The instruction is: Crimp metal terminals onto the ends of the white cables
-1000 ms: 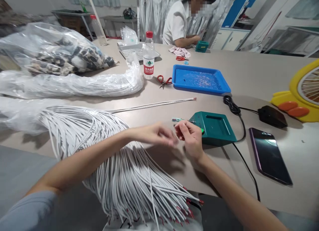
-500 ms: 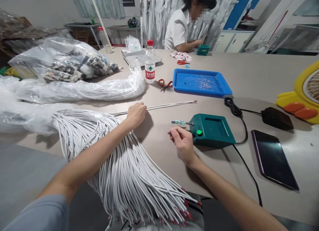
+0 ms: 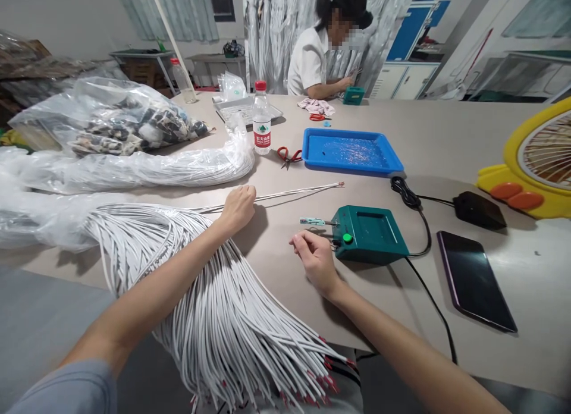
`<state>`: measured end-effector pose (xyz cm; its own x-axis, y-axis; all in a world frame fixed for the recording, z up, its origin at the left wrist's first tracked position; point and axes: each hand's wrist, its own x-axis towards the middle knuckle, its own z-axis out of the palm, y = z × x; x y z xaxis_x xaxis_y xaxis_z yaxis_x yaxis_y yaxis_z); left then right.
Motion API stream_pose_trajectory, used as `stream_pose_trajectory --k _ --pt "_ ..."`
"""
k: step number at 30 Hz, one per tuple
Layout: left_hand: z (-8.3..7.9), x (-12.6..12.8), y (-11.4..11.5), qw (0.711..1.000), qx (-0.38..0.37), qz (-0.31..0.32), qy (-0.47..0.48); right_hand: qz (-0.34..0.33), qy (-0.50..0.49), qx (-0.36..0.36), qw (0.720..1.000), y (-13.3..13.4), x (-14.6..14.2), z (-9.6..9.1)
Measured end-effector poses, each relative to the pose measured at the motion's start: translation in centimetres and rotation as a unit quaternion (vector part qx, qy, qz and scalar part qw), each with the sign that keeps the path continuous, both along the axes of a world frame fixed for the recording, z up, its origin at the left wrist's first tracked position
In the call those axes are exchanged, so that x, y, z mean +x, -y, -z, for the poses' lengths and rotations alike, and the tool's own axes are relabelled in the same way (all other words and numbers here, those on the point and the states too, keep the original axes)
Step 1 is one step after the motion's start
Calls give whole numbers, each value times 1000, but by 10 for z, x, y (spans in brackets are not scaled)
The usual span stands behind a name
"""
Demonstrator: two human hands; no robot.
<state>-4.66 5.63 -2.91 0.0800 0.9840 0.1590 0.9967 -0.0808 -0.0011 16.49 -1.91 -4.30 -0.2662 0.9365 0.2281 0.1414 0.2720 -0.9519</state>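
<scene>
Left hand (image 3: 238, 204) still gripping wires (image 3: 298, 192); right hand (image 3: 313, 259) shifted slightly left.

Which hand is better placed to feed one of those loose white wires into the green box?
Probably the left hand: it is closed on the loose white wires lying on the table. The right hand rests empty beside the green box, nearer its green button.

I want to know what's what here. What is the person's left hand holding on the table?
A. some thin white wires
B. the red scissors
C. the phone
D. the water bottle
A: the left hand is closed on the thin white wires lying across the table.
</scene>
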Motion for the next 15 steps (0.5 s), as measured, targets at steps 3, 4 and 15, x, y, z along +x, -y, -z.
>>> stream_pose_trajectory --k 3,4,15 --pt "-8 3 4 997 31 -7 69 3 8 13 1000 0 0 -1" --pt "-10 5 6 992 42 3 119 3 12 16 1000 0 0 -1" --pt "-59 56 103 788 -224 311 482 -18 36 23 999 -1 -3 4"
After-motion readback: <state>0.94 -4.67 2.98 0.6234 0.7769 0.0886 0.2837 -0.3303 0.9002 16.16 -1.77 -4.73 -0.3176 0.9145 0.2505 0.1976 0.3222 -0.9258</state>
